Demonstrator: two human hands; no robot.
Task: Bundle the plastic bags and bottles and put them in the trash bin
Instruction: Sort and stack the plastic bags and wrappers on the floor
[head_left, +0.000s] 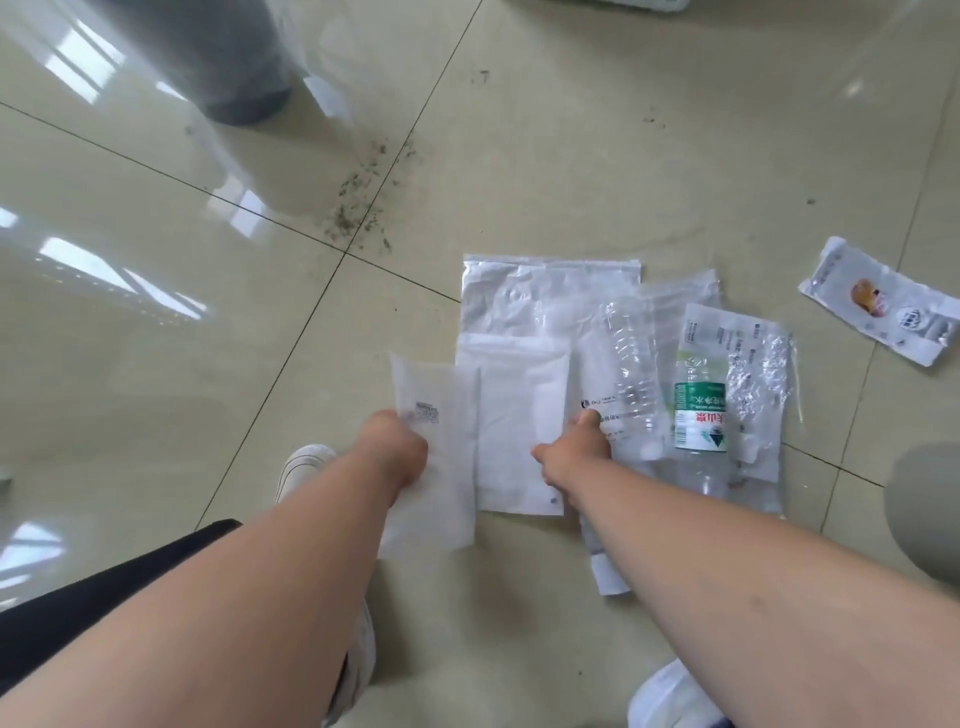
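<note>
A pile of flat plastic bags lies on the tiled floor. A large clear zip bag (540, 296) is at the back, with a frosted white bag (514, 415) on top of it. My left hand (395, 447) grips a small frosted bag with a barcode (426, 410) at the pile's left edge. My right hand (571, 452) pinches the right edge of the frosted white bag. A clear crushed bottle (631, 374) and a green-labelled water bottle (698, 415) lie on crinkled clear bags (758, 374) to the right.
A torn printed wrapper (878, 301) lies apart at the right. A dark grey bin (228, 62) stands at the back left. Dirt specks (363, 202) dot the tiles. My white shoes (301, 467) are near the pile, and a grey rounded object (924, 514) sits at the right edge.
</note>
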